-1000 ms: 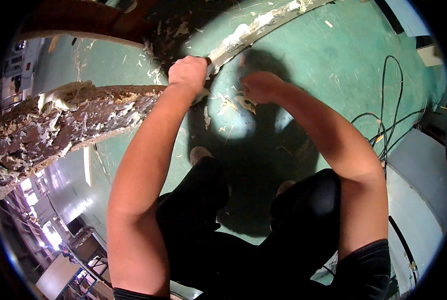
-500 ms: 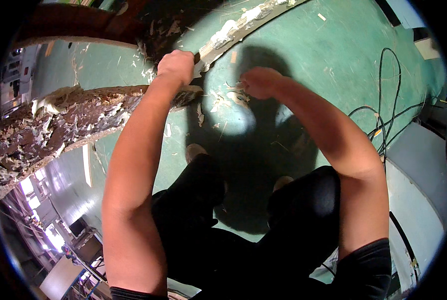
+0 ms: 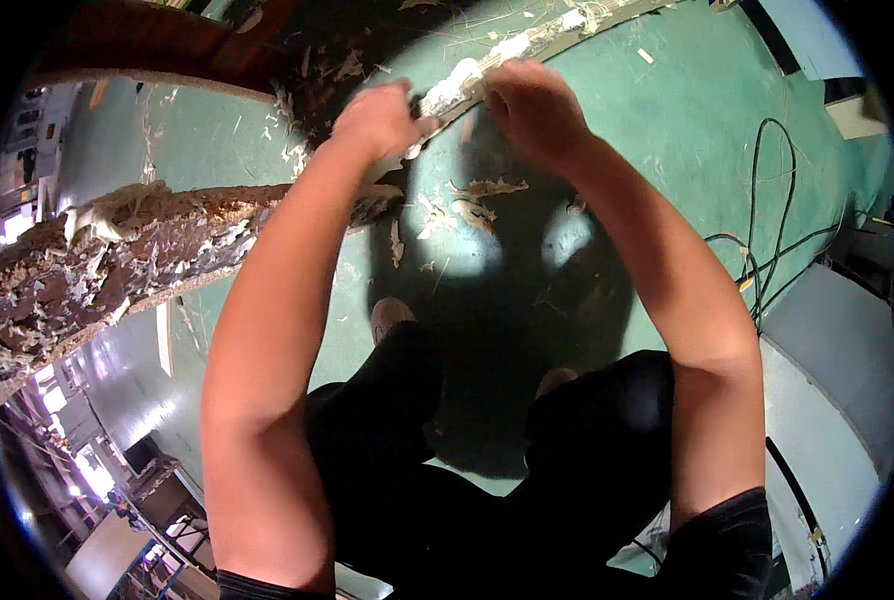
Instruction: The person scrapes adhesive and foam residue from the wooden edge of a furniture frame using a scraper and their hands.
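A long, narrow strip (image 3: 564, 42) with lumps of whitish foam along it runs from the centre toward the upper right. My left hand (image 3: 375, 122) is closed around the near end of this strip, thumb toward me. Farther along, my right hand (image 3: 539, 110) curls at the strip's edge beside the white foam (image 3: 457, 88). Its fingertips are hidden, so what they pinch does not show. Peeled, pale scraps (image 3: 475, 214) lie on the green floor below my hands.
A brown beam (image 3: 137, 250) with torn, flaky residue stretches to the left. Another dark reddish beam (image 3: 157, 50) lies at the upper left. Black cables (image 3: 757, 240) loop on the floor (image 3: 667, 140) at right, near pale panels (image 3: 822, 350). My shoes (image 3: 392, 313) stand below.
My right hand has moved up and away from the floor scraps to the strip. A new peeled piece lies among the scraps. My left hand has shifted slightly right at the strip's end.
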A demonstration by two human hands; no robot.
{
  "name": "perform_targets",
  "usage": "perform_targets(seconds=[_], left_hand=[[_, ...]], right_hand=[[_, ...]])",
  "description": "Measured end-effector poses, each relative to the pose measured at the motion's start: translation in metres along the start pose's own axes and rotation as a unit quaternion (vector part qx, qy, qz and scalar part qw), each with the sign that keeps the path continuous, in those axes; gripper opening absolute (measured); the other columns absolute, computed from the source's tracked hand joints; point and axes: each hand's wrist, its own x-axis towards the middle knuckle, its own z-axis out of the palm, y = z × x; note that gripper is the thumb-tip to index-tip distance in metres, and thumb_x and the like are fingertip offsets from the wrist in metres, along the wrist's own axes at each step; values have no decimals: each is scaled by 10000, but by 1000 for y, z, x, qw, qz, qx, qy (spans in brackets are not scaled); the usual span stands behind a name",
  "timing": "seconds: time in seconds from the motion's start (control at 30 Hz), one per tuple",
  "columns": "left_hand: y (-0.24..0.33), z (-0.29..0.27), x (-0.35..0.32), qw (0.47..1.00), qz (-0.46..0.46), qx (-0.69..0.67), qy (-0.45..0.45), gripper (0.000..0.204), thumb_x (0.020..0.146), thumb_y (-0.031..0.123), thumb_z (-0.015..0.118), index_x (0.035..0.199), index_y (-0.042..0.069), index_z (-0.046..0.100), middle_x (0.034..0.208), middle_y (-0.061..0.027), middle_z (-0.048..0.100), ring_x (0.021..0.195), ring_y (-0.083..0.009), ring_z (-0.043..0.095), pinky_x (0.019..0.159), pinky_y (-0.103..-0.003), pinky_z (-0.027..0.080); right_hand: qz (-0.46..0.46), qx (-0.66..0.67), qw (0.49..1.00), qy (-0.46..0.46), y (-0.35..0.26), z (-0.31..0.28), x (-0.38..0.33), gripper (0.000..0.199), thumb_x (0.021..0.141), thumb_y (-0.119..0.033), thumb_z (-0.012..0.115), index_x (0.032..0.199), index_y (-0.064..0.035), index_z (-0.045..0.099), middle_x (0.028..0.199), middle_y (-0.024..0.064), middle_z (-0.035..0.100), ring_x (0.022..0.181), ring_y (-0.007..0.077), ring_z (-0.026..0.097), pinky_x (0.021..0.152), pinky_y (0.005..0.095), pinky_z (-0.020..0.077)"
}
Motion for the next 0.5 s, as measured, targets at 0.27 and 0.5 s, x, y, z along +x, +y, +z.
perform_targets(seconds=[0.27,0.5], left_hand=[[15,25,62,984,74,-149,-58,567,850,460,774,1247,63,694,1164,-176,735,1098,-355,687,972,-426,526],[3,46,74,932,79,-345,-74,388,877,268,789,1160,15,710,1006,-150,746,913,-226,691,875,-359,526]], right_hand=[[38,-58,980,-189,-6,-5,68,453,870,-331,734,1277,-151,648,1282,80,678,1333,307,539,1173,669,278],[77,-40,982,-166,-9,-2,69,391,872,-353,755,1206,-174,660,1252,56,698,1345,297,532,1180,658,265]])
